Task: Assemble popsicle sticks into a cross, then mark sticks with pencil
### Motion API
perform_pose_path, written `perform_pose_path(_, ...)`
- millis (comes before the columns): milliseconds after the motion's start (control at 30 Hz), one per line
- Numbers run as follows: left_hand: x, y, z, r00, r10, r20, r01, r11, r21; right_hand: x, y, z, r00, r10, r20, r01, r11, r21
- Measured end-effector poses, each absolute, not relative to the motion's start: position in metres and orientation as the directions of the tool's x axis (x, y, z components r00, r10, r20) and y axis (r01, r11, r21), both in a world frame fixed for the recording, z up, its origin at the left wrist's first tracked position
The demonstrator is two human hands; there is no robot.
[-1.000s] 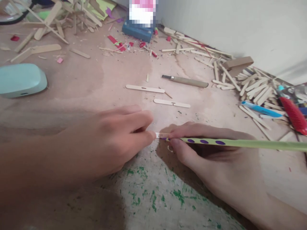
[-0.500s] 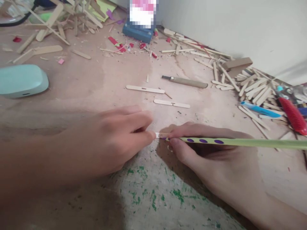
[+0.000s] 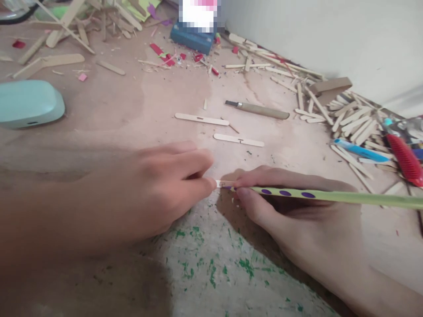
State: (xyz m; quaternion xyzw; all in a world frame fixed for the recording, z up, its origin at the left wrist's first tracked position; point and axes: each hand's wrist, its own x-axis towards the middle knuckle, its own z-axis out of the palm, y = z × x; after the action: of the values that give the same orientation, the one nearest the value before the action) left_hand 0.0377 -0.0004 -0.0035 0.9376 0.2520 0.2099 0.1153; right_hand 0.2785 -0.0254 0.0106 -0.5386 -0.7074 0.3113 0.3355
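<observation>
Pencil tip is what I watch: my right hand [image 3: 297, 220] grips the green purple-dotted pencil [image 3: 330, 196], its length running right, point on the small pale wooden stick [image 3: 220, 183] pinched by my left hand [image 3: 142, 198]

Green purple-dotted pencil [image 3: 330, 196] on stick [image 3: 220, 183]

Left hand [image 3: 145, 198] pins stick [image 3: 222, 183]; right hand [image 3: 297, 220] grips pencil [image 3: 330, 196].
</observation>
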Motion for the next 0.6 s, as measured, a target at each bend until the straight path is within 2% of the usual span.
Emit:
perform_pose_path(267, 0.0358, -0.0012, 0.0016, 0.794, 0.519, 0.318, 0.429, -0.847, 0.313, 0.2810, -0.0231, 0.0118, -0.219, 0.967, 0.129, 0.510, 0.226, -0.830)
perform_pose_path(467, 0.0375, 0.0006, -0.0034, 0.777, 0.515, 0.363, 0.417, -0.852, 0.316, 0.2789, -0.0239, 0.0100, -0.215, 0.967, 0.136, 0.521, 0.231, -0.822)
perform_pose_path(600, 0.0376, 0.0011, -0.0018, 0.786, 0.522, 0.332, 0.425, -0.845, 0.324, 0.2788, -0.0240, 0.0089, -0.223, 0.965, 0.139, 0.513, 0.237, -0.825)
